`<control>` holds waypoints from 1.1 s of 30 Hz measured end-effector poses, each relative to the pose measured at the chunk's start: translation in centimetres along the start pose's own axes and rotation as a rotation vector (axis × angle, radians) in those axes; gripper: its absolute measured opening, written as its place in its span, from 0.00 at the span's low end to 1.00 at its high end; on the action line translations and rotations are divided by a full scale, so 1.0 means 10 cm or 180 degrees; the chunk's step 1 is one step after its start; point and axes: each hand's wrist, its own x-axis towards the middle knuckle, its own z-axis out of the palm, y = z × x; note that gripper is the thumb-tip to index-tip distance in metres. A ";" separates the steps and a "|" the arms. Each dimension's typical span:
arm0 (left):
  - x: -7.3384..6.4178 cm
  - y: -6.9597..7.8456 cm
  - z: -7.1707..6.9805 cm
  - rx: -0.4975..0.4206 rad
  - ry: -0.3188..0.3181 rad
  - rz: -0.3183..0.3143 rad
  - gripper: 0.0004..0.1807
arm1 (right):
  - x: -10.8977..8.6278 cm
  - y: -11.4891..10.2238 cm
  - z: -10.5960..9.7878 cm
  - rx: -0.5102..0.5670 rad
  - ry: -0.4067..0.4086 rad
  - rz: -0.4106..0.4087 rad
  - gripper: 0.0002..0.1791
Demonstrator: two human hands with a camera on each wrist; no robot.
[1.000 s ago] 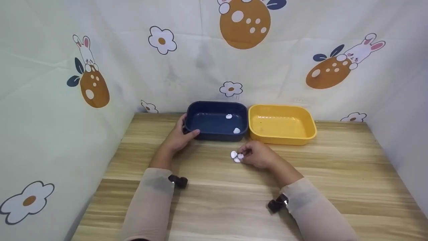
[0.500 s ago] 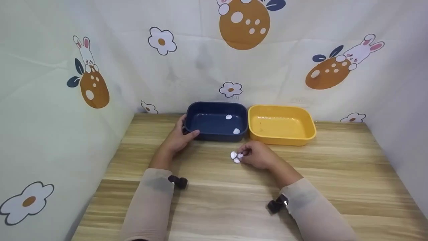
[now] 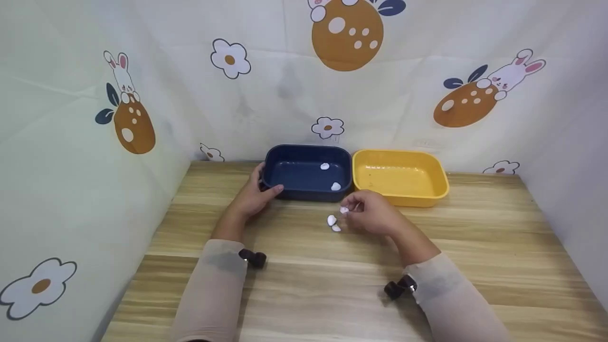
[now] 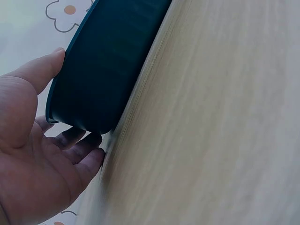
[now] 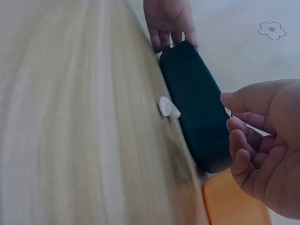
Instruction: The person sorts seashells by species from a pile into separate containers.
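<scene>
My left hand [image 3: 253, 194] holds the left end of a dark blue plastic bin [image 3: 304, 194], its thumb on the front rim and its fingers around the end wall. Two small white shell-like pieces lie inside that bin, one piece [image 3: 325, 166] toward the back and another piece [image 3: 336, 186] at the front right. Between thumb and fingertips, my right hand [image 3: 373, 213] pinches a similar white piece [image 3: 344, 210], raised just in front of the bins. Two more white pieces [image 3: 332, 220] sit close together on the table beside that hand; they show in the right wrist view too.
A yellow plastic bin [image 3: 401, 199] stands against the blue bin's right side. Both bins are at the back of the wood-grain table [image 3: 313, 285]. Behind them hangs a pale printed cloth [image 3: 280, 95], which also covers the sides.
The right hand has picked one white piece off the group of three on the table and raised it slightly toward the bins. The left hand stays on the blue bin.
</scene>
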 end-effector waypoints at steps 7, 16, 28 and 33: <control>0.00 0.00 -0.01 0.0046 -0.0046 -0.0074 0.56 | 0.00 -0.04 -0.12 -0.0039 0.0190 -0.0063 0.08; 0.02 -0.01 -0.01 0.0005 -0.0048 -0.0075 0.56 | 0.01 0.04 -0.44 -0.0022 0.0448 0.0204 0.13; 0.02 -0.01 -0.01 0.0026 -0.0034 -0.0057 0.55 | -0.01 0.27 -0.86 -0.0035 0.0722 0.0438 0.15; 0.02 -0.01 -0.01 0.0035 -0.0039 -0.0046 0.56 | -0.01 0.34 -0.94 0.0045 0.0796 0.0523 0.17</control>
